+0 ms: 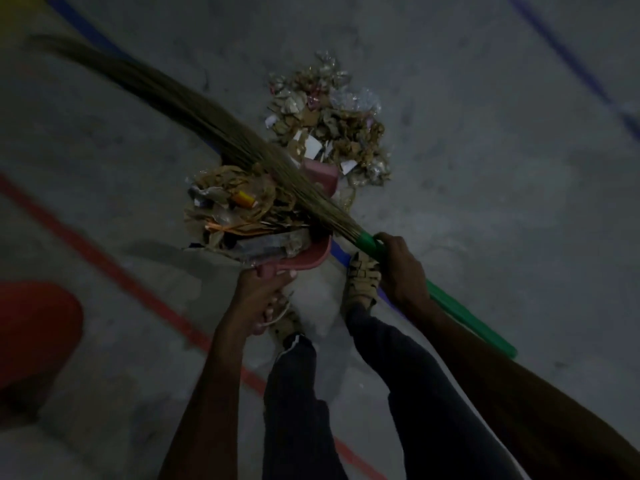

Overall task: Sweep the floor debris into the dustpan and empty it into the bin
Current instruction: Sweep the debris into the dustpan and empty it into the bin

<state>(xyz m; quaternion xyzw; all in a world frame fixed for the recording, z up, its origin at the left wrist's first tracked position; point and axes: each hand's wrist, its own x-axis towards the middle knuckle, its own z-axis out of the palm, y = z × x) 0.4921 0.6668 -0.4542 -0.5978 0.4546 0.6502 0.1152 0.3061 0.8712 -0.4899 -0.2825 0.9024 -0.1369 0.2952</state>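
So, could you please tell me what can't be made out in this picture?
- Head view: the red object at the left edge is cut off and dim; whether it is the bin is unclear.
- The dustpan is mostly hidden by debris and the broom.
- The broom's tip is blurred.
- The left hand covers the dustpan handle.

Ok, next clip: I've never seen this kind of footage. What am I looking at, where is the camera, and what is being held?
There is no machine here. A person wears one camera on the head, looking down at their own arms and legs. The left hand has its grip on the pink plastic dustpan, heaped with torn brown paper scraps. The right hand holds the straw broom with a green handle. A second heap of brown scraps lies on the grey concrete floor beyond. A blurred red object sits lower left.
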